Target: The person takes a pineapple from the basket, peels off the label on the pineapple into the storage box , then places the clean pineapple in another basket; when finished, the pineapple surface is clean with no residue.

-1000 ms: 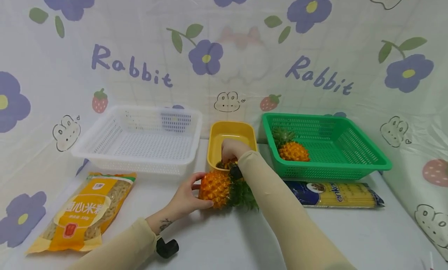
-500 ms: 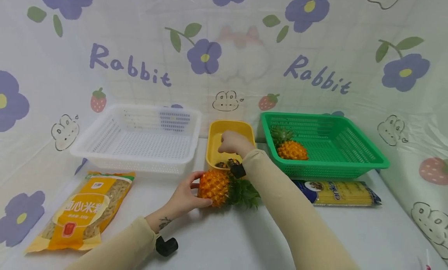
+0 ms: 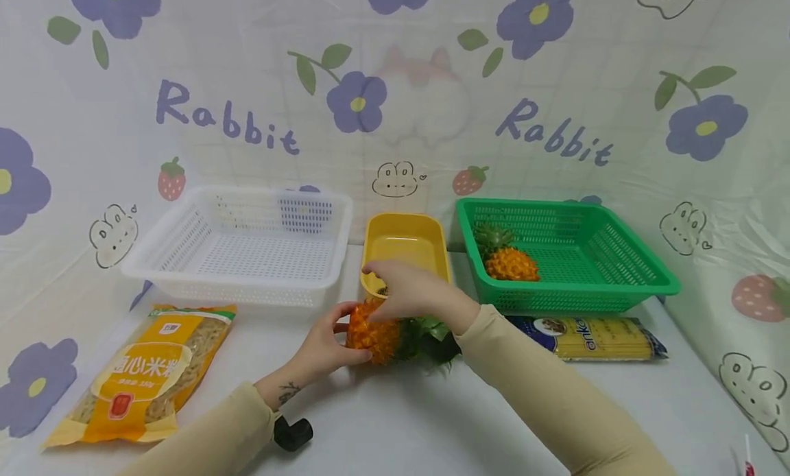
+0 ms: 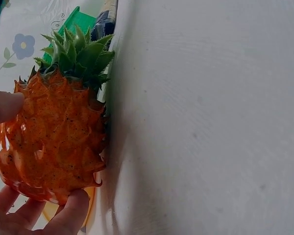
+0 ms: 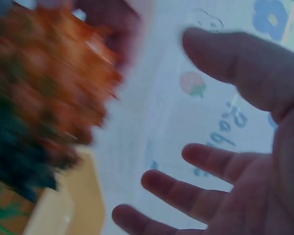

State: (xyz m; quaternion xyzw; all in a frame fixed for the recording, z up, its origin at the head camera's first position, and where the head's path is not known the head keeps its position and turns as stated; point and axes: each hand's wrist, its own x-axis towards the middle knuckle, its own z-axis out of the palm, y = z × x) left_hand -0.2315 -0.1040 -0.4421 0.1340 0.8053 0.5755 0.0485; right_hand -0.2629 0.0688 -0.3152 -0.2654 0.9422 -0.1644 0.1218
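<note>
An orange pineapple [image 3: 364,340] with green leaves lies on its side on the white table, its crown pointing right. My left hand [image 3: 322,346] grips its base end; the left wrist view shows thumb and fingers around the glossy, spiky body [image 4: 54,132]. Over the pineapple and the near rim of a yellow tub [image 3: 404,220] hovers my right hand [image 3: 413,292]. Its fingers are spread and hold nothing, as the right wrist view also shows, with the palm [image 5: 257,196] beside the blurred pineapple [image 5: 54,73]. What lies in the tub's near end is mostly hidden by the right hand.
A white basket [image 3: 247,284] stands back left. In the green basket [image 3: 586,298] at back right lies a second pineapple [image 3: 512,264]. A pasta bag [image 3: 142,376] lies front left, and a spaghetti pack [image 3: 601,339] lies before the green basket.
My right hand has come out of the yellow tub toward me, its fingers opening as it moves over the pineapple. The left hand keeps its grip in the same place.
</note>
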